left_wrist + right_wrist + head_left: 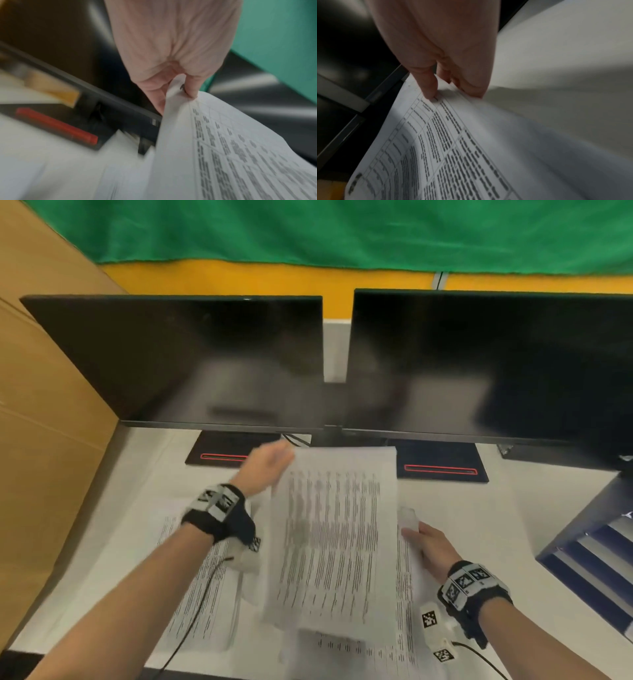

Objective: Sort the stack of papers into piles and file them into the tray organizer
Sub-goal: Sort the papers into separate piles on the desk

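Observation:
My left hand pinches the top left corner of a printed sheet and holds it raised and tilted over the desk. Beneath it lies a stack of printed papers. At that stack's right edge my right hand pinches the rim of a printed sheet, which curls up slightly at the fingertips. Another pile of printed papers lies under my left forearm. The dark blue tray organizer stands at the right edge, with papers in its shelves.
Two dark monitors stand at the back on black bases with red stripes. A cardboard wall closes off the left side. Thin black cables run from both wristbands across the white desk.

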